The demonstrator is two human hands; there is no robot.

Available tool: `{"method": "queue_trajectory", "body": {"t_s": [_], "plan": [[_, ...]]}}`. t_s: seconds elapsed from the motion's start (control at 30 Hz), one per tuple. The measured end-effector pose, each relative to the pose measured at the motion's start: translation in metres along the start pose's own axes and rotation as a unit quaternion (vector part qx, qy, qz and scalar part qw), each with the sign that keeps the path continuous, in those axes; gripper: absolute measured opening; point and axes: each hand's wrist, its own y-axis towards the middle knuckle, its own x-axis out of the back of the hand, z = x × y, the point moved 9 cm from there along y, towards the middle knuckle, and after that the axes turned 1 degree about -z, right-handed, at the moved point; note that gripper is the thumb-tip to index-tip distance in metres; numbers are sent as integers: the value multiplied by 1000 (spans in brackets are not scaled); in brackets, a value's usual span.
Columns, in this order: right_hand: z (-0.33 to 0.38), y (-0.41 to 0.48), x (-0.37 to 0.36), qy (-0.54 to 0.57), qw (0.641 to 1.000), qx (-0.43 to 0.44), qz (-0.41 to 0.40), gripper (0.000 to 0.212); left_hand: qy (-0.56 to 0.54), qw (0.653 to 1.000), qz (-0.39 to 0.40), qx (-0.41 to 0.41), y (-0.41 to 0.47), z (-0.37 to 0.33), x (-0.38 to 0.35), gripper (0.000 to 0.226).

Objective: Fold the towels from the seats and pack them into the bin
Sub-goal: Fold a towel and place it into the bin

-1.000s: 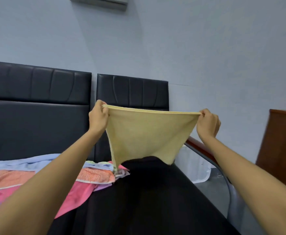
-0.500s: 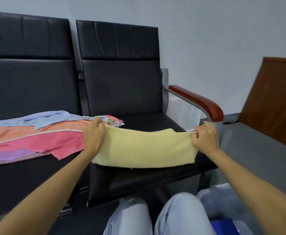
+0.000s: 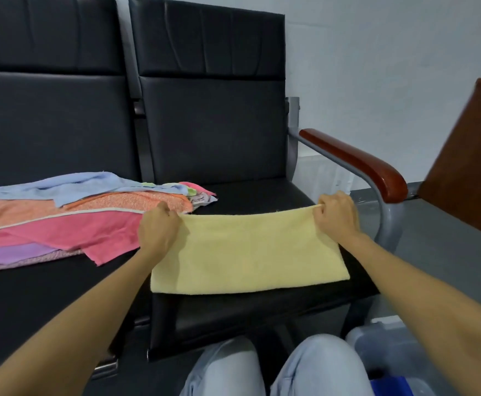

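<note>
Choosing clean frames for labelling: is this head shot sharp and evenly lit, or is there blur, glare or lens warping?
Head view: the yellow towel, left hand and right hand are sharp; light is soft and even, with a mild sheen on the armrest; wide-angle warping tilts the seat back; the bin at the lower right looks soft.

Looks like an office waiting area: linked black leather seats (image 3: 210, 132) with a wooden-topped metal armrest (image 3: 356, 164), plain white wall (image 3: 376, 67), grey floor (image 3: 447, 252).
</note>
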Motion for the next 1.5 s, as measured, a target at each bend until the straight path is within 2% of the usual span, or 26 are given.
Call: {"method": "queue_trajectory", "body": {"t_s": [0.1, 0.17, 0.23, 0.3, 0.4, 0.5, 0.6, 0.67, 0.7, 0.77, 0.83, 0.9, 0.97, 1.07, 1.13, 1.27, 1.33, 1.37, 1.4, 1.43, 1.5], "plan": [[8, 21, -37, -56, 996, 30, 66, 20, -11, 998, 61, 18, 19, 11, -26, 17], [9, 18, -73, -80, 985, 33, 150, 38, -30, 993, 106, 49, 23, 25, -49, 25], [4, 3, -102, -82, 974, 18, 211, 52, -34, 991, 111, 71, 24, 38, -65, 32], [-3, -11, -118, -75, 968, -8, 239, 54, 8, 994, 101, 51, 24, 41, -72, 32], [-9, -17, -120, 26, 974, -51, 220, 59, 72, 995, 75, 0, 28, 42, -78, 28], [-9, -15, -113, 7, 981, -47, 189, 71, 78, 995, 59, 13, 29, 46, -75, 27], [-27, -21, -113, -5, 968, -149, 200, 63, 6, 992, 111, 51, 28, 52, -75, 36], [-39, -24, -113, 10, 956, -222, 192, 57, -6, 984, 162, 80, 24, 56, -74, 23], [-40, -25, -111, 5, 954, -236, 183, 56, -3, 979, 183, 91, 22, 58, -74, 26], [-29, -24, -102, -36, 965, -209, 153, 56, -1, 971, 209, 115, 16, 65, -69, 35], [-3, -20, -100, -50, 981, -136, 125, 56, 0, 968, 220, 122, 12, 64, -67, 29], [36, -20, -102, -18, 989, -54, 136, 53, -29, 966, 225, 123, 8, 57, -67, 14], [81, -27, -105, 29, 983, 18, 180, 46, -63, 965, 216, 131, 2, 49, -63, 26], [133, -52, -126, 53, 947, 97, 303, 46, -95, 967, 198, 133, 2, 43, -56, 37], [144, -70, -142, 52, 918, 78, 384, 54, -123, 962, 194, 148, 4, 38, -47, 43], [162, -80, -148, 62, 909, 13, 411, 60, -201, 949, 172, 174, 14, 11, -21, 47], [181, -83, -144, 141, 900, -19, 412, 58, -220, 950, 167, 147, 18, -15, -12, 37], [189, -84, -141, 228, 882, -56, 409, 54, -230, 949, 171, 130, 19, -31, -10, 31], [192, -84, -136, 331, 846, -118, 402, 51, -239, 947, 178, 117, 19, -46, -11, 25], [189, -84, -130, 429, 795, -184, 388, 47, -247, 945, 187, 107, 16, -62, -13, 21], [170, -85, -115, 549, 705, -283, 348, 38, -250, 943, 201, 92, 7, -91, -26, 16]]}}
